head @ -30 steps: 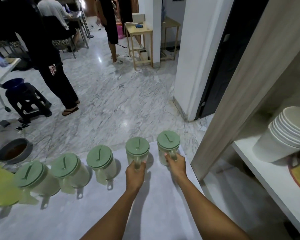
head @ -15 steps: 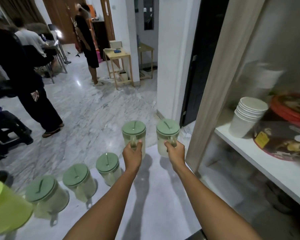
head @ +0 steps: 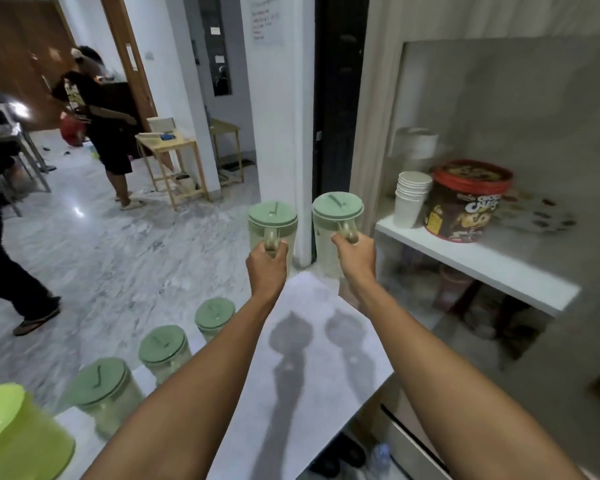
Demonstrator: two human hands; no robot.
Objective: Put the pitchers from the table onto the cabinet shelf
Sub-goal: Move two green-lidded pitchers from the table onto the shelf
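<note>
Both hands are raised in front of the person, each closed around a pitcher handle. From the head view, the left hand (head: 266, 263) grips the handle of the left pitcher (head: 273, 225), which hangs upright above the far end of the table (head: 312, 358), its green lid on top and its body just beyond the knuckles. The right hand (head: 355, 261) grips the handle of the right pitcher (head: 336, 220), also upright and lidded, just beside the other and held off the table's right edge, near the cabinet shelf (head: 478, 261) but not over it. Two shadows of the raised pitchers fall on the tabletop below.

On the shelf stand a stack of cups (head: 411, 199) and, touching or just beside it, a red-lidded tin (head: 465, 202).

Three more lidded pitchers remain on the table's left side in a row: near (head: 101, 389), middle (head: 163, 351) and far (head: 214, 315). A lime bowl (head: 11, 434) sits at the lower left corner.
</note>
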